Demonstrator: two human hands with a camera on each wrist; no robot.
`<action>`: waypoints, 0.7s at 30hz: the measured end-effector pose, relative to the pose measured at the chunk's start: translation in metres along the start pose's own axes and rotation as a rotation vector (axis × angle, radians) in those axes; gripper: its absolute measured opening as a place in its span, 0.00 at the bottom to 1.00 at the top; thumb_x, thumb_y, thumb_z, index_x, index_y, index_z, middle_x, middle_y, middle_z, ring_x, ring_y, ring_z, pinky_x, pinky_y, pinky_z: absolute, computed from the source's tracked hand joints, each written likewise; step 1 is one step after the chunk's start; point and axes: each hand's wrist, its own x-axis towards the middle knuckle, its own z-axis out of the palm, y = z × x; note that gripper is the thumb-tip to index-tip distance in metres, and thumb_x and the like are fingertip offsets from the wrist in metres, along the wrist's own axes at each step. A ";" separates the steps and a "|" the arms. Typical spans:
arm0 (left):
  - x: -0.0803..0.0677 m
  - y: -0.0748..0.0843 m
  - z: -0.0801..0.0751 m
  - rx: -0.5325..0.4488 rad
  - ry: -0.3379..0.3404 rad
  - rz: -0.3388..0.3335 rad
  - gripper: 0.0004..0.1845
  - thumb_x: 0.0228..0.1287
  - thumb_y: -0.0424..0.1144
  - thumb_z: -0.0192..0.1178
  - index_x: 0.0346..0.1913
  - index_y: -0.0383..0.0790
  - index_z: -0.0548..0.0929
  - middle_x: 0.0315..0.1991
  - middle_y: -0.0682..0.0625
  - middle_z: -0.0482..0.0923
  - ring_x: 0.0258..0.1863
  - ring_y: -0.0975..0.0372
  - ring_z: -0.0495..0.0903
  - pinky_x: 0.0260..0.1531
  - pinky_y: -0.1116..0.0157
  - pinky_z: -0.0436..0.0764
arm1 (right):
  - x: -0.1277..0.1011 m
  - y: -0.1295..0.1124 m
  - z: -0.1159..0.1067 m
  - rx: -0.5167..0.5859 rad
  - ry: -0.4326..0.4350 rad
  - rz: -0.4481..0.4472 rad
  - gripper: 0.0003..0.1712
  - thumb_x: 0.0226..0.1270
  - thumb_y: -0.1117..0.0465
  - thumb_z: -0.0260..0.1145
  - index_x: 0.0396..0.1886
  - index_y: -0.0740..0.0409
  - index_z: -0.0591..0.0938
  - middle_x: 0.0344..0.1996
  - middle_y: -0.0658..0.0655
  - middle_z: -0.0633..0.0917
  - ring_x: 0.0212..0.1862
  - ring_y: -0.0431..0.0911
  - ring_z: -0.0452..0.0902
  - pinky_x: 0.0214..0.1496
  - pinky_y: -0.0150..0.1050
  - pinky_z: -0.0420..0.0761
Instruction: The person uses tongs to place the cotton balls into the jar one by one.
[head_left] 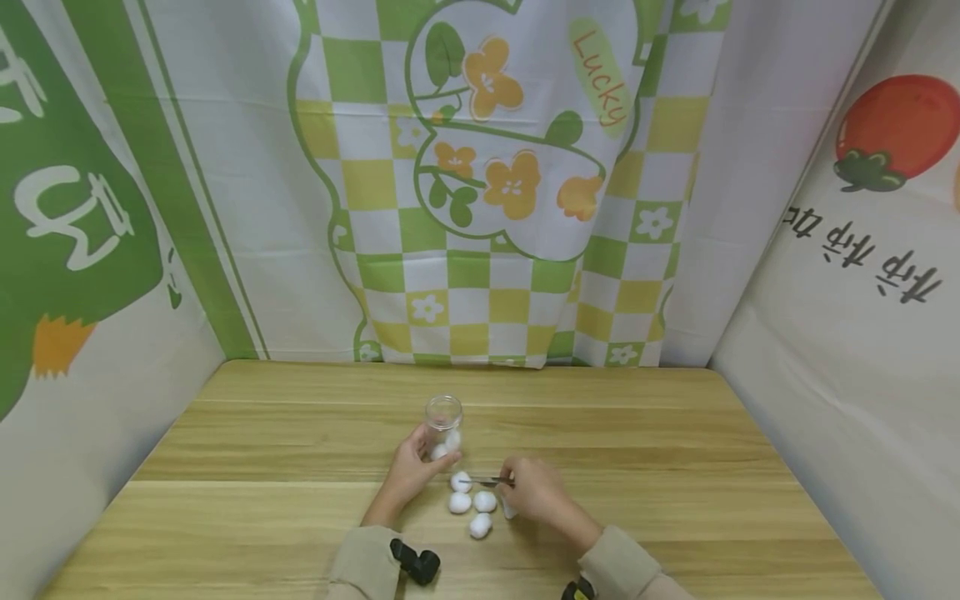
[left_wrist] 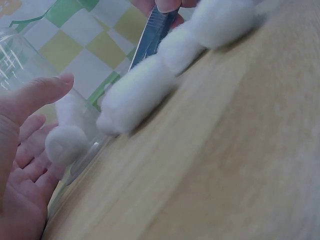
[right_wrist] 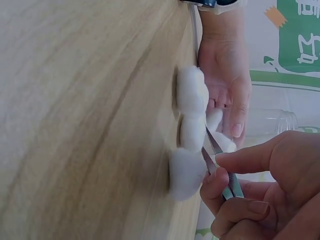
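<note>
— Cotton balls (head_left: 472,502), where did they lie in the head view?

— Four lay loose in a little cluster on the wooden table (head_left: 675,433), nearer its front edge than its back edge and about midway between its sides. The right hand (head_left: 534,490) pinched a pair of tweezers (head_left: 487,481) whose tips touched the ball nearest the jar. The left hand (head_left: 411,469) curled round the base of a clear jar (head_left: 443,427) standing upright just behind the cluster, with at least two balls already inside.

— And the left wrist view?

— The left hand's (left_wrist: 25,165) thumb and fingers lay against the jar (left_wrist: 20,55) wall, a ball showing through the plastic. The tweezers (left_wrist: 152,35) came down onto the row of balls (left_wrist: 137,92) on the table (left_wrist: 225,165).

— The right wrist view?

— The fingers (right_wrist: 250,157) clamped the tweezers (right_wrist: 220,162) shut at the balls (right_wrist: 190,130); whether fibre was actually caught could not be told.

— How would a ball handle?

— Probably almost weightless, soft and squashy, unlikely to slip but apt to shed wisps. A pinch through the middle of its bulk looked safer than one at the fluffy edge. The jar seemed light too, so bracing it made sense.
</note>
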 end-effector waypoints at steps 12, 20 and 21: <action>0.000 0.001 0.000 0.005 -0.005 0.004 0.33 0.57 0.35 0.69 0.65 0.33 0.70 0.67 0.35 0.69 0.70 0.43 0.65 0.74 0.48 0.63 | -0.001 -0.004 0.002 -0.026 0.034 -0.013 0.04 0.59 0.59 0.69 0.28 0.53 0.83 0.22 0.49 0.82 0.22 0.38 0.67 0.19 0.29 0.62; -0.001 0.002 0.000 0.008 -0.013 0.010 0.32 0.57 0.35 0.69 0.65 0.34 0.69 0.68 0.36 0.69 0.70 0.44 0.66 0.73 0.48 0.64 | -0.003 -0.001 -0.002 -0.015 0.094 -0.051 0.03 0.60 0.61 0.68 0.28 0.54 0.83 0.22 0.50 0.83 0.23 0.38 0.68 0.20 0.29 0.63; -0.001 0.002 -0.001 0.009 -0.013 0.008 0.32 0.57 0.35 0.68 0.64 0.34 0.69 0.68 0.36 0.69 0.70 0.44 0.66 0.73 0.48 0.64 | -0.002 -0.001 -0.003 -0.018 0.102 -0.055 0.03 0.59 0.61 0.68 0.28 0.54 0.83 0.22 0.50 0.83 0.23 0.38 0.69 0.20 0.29 0.63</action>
